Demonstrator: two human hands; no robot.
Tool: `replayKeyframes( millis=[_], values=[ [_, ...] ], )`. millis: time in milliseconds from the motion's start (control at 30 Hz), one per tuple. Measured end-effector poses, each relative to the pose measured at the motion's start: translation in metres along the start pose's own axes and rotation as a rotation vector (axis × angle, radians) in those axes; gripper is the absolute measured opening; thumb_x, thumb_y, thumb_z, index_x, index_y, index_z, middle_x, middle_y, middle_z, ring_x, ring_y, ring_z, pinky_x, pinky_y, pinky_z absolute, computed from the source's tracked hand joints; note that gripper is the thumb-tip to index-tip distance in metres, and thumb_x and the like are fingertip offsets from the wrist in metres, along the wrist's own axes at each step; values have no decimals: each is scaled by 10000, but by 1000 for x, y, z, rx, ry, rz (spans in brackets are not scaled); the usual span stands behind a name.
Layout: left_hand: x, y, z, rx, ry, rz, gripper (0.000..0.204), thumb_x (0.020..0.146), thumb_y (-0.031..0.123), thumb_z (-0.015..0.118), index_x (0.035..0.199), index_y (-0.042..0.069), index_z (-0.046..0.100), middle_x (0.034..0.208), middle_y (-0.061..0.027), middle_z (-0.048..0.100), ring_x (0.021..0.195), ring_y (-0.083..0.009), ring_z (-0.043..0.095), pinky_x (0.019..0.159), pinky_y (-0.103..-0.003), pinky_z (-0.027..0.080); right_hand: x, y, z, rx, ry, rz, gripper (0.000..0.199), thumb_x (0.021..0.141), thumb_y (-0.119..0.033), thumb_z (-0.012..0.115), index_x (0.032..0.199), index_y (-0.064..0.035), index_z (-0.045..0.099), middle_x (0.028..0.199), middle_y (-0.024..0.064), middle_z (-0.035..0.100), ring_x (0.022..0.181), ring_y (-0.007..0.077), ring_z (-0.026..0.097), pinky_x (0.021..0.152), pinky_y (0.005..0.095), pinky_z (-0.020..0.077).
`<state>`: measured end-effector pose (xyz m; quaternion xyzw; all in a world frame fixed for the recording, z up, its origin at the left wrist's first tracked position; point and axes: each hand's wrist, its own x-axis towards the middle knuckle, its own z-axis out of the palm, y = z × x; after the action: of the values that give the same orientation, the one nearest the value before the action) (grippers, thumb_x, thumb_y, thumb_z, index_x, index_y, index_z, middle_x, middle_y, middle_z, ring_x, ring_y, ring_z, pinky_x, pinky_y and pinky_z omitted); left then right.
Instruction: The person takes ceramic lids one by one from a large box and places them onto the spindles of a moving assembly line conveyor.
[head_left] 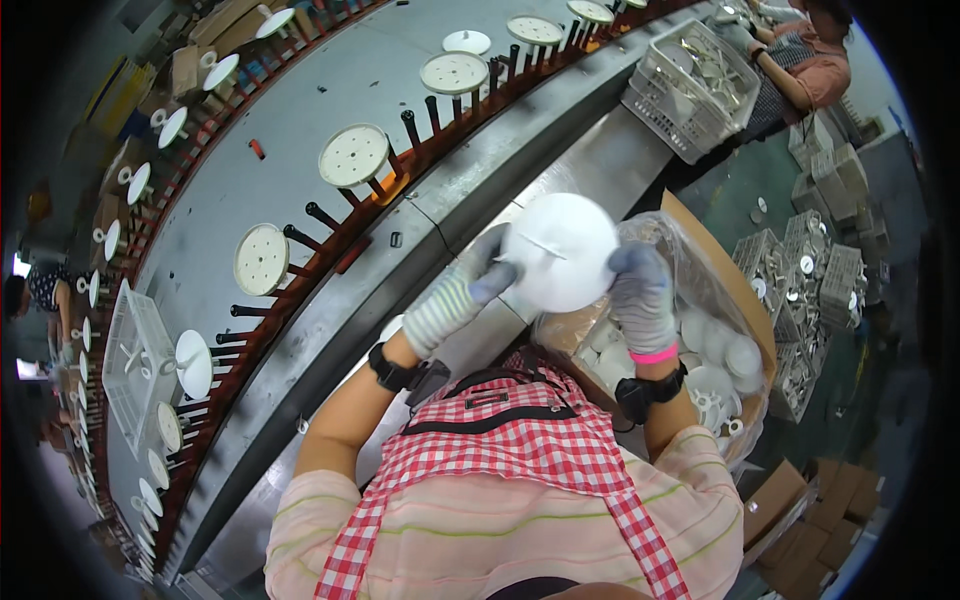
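In front of my chest I hold a smooth white round disc, with a thin raised or shiny streak near its middle. My left hand, in a grey and pale-striped glove, grips the disc's left edge with the fingers partly behind it. On the opposite edge, my gloved right hand is closed on the rim. Just below and right of the disc stands a cardboard box lined with clear plastic, holding several more white discs. The disc's underside is hidden.
A curved conveyor with dark upright pegs carries several white discs past my left. A grey plastic crate full of white parts stands at the upper right, beside a co-worker. Stacked crates occupy the floor to the right.
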<state>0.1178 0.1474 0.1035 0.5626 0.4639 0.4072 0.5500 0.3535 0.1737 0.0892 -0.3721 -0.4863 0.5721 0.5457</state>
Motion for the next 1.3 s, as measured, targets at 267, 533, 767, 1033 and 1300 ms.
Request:
replayKeyframes(
  millis=[267,533,767,1033,1300],
  values=[
    [3,-23,-5,-455,348,86,575,822,253,615,1282,17,364,1157,-91,523,1027,-149,513,855,-280,434,51,59,67,-637,-355,-454,384,764,-204,610,1106,-38,560,1271,201,414,1147,329,437,954,374,351],
    [30,-23,-85,-14,652,89,672,849,424,495,1313,-23,304,1298,-172,404,1209,-250,375,1004,-320,283,186,89,146,-820,-187,-672,355,760,-316,591,1086,-176,595,1253,207,423,1115,368,427,946,412,351],
    [67,-34,-181,316,846,-60,657,853,485,416,1245,-43,402,1239,-232,458,1199,-310,399,985,-346,303,192,97,228,-1174,-332,-329,476,797,-393,510,1197,-135,504,1236,132,454,1064,351,474,926,401,378],
    [109,-34,-234,696,620,-567,552,828,451,368,1081,2,565,1143,-225,538,1069,-363,514,883,-404,415,191,129,247,-973,-583,-550,432,864,-356,380,1204,-103,462,1291,181,406,1156,372,417,951,437,346],
    [66,-50,-256,947,645,-581,595,787,543,419,1160,84,488,1104,-220,550,1038,-394,510,871,-425,435,222,140,323,-1282,-650,-183,442,838,-345,346,1010,-44,622,1077,220,563,1008,381,532,880,423,417]
  ],
)
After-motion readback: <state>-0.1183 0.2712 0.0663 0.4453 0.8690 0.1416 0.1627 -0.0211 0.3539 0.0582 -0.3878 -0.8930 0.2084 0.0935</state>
